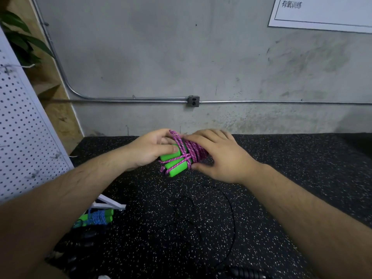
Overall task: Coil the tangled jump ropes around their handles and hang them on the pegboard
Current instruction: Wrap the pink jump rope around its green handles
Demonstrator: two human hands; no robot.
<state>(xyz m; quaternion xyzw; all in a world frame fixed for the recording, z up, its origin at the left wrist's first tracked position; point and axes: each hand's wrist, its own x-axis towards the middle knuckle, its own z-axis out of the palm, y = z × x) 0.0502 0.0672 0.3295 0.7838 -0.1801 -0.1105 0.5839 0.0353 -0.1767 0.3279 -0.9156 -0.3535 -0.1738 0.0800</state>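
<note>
Left hand (150, 151) clamps the paired green handles (175, 166) as a core. Right hand (219, 158) curls over the pink rope (193, 151) wraps, likely so they don't slip. Bundle's held above the mat (281, 178), pegboard (24, 121) to the left.

Count for you:
- Jump ropes: three you can tell apart. One pink rope (194, 150), one blue rope (98, 216), one thin black rope (233, 218).
- Green handles (177, 165) on the pink one: two. The blue one shows green handle ends too, number unclear.
- Black ribbed handle (247, 275) at the bottom edge: one.
- Dark heap lower left: can't count what's in it.
- Hands: two, your left hand (149, 152) and your right hand (219, 156).
- Pegboard (24, 127): one.
- On the wall: one outlet box (193, 101), one metal conduit run (130, 100), one white sign (326, 11).
- Leafy plant (20, 37): one.
</note>
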